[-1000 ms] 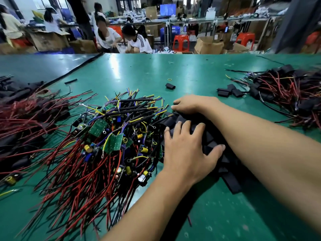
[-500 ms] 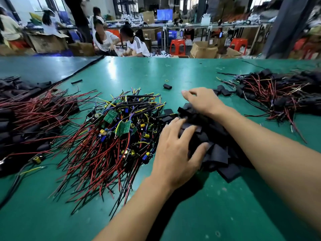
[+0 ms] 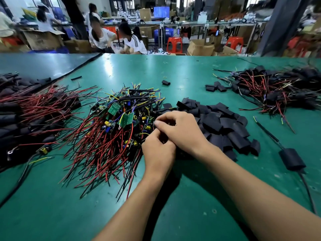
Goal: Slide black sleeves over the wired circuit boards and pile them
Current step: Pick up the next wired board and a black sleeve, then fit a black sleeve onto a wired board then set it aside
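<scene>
Room: factory floor; seated workers (image 3: 132,40), cardboard boxes (image 3: 199,47) and red stools (image 3: 174,44) stand beyond the far edge of my bench.
Surface: green bench mat (image 3: 191,197), seen from the head camera, the only view supplied.
Stock, boards: bare wired circuit boards (image 3: 118,122) lie in a tangled heap at centre, green boards on top, red and black leads fanned toward me.
Stock, sleeves: loose black sleeves (image 3: 225,126) lie heaped just right of the boards, and the two heaps touch. One stray sleeve (image 3: 165,82) lies apart, farther back.
Output, right: sleeved pile (image 3: 271,89) at far right, well apart from the stock.
Output, left: second dark heap (image 3: 26,112) with red leads at the left edge; it appears to be sleeved as well.
Single unit: one sleeved board (image 3: 291,158) lies alone near my right forearm, its lead trailing toward me.
Left hand: my left hand (image 3: 159,152) sits where the two heaps meet, fingers curled under and tucked against the other hand.
Right hand: my right hand (image 3: 180,129) lies over it, fingers curled, thumb against forefinger.
Grip: something dark shows between the hands. Whether either hand holds a sleeve, a board or nothing, I cannot tell.
Progress: judged partway. Two piles are built; a large heap of bare boards and plenty of sleeves are left.
Step in hand: likely picking the next sleeve or board for fitting.
</scene>
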A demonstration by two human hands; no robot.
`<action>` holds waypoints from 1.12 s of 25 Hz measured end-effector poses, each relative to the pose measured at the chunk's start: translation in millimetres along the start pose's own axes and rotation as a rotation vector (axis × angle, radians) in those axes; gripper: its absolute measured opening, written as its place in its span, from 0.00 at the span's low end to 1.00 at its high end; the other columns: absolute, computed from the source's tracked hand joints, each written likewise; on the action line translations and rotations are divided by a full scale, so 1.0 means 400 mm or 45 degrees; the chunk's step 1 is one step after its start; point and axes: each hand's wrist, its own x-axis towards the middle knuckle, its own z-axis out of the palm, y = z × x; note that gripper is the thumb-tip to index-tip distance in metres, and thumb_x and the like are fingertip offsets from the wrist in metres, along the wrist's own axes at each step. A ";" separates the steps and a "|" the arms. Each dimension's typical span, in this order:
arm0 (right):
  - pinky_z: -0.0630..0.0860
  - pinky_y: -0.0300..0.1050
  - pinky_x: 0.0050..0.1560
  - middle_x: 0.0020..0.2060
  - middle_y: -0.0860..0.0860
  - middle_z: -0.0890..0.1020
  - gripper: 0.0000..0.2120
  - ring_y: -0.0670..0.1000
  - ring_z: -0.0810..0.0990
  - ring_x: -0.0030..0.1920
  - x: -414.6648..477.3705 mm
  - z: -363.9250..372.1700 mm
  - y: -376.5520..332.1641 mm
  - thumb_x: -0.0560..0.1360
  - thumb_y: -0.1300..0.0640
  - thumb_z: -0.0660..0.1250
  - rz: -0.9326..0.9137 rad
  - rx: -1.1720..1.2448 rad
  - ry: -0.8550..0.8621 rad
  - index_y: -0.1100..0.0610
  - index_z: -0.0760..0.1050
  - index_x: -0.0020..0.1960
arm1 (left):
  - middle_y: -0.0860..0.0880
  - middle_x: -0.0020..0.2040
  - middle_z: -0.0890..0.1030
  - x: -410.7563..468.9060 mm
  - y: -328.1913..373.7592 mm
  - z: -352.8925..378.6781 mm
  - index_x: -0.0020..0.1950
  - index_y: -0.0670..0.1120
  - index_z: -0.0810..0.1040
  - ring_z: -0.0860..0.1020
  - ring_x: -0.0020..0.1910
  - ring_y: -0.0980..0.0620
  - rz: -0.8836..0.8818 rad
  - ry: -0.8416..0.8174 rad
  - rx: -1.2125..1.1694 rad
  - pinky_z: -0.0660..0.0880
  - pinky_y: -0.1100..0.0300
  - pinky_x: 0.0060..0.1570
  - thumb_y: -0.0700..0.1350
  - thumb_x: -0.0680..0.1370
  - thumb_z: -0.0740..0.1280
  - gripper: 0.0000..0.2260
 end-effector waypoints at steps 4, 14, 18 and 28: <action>0.68 0.29 0.31 0.25 0.39 0.79 0.21 0.36 0.76 0.30 0.064 0.018 -0.074 0.68 0.29 0.70 0.139 0.085 -0.116 0.47 0.83 0.34 | 0.50 0.27 0.78 -0.015 0.009 0.004 0.35 0.41 0.76 0.68 0.27 0.59 0.027 -0.123 -0.039 0.65 0.61 0.27 0.39 0.72 0.68 0.06; 0.65 0.42 0.34 0.27 0.49 0.73 0.18 0.49 0.69 0.31 0.066 0.024 -0.092 0.73 0.49 0.74 0.252 0.306 -0.115 0.56 0.71 0.32 | 0.50 0.24 0.74 0.014 0.004 -0.006 0.38 0.39 0.75 0.70 0.18 0.53 -0.151 -0.190 -0.249 0.64 0.63 0.21 0.31 0.76 0.63 0.08; 0.70 0.36 0.32 0.34 0.48 0.79 0.09 0.45 0.73 0.31 0.052 -0.116 -0.095 0.80 0.53 0.66 0.316 1.157 -0.045 0.58 0.81 0.51 | 0.49 0.27 0.76 0.021 0.006 -0.002 0.42 0.41 0.77 0.70 0.19 0.51 -0.195 -0.213 -0.399 0.62 0.66 0.20 0.37 0.79 0.67 0.06; 0.74 0.41 0.45 0.40 0.45 0.81 0.14 0.46 0.77 0.39 -0.128 -0.185 0.031 0.77 0.59 0.69 -0.202 -0.209 -0.079 0.49 0.80 0.62 | 0.47 0.33 0.81 -0.012 0.038 0.018 0.43 0.48 0.85 0.78 0.27 0.52 -0.101 -0.454 -0.572 0.75 0.61 0.27 0.53 0.78 0.68 0.11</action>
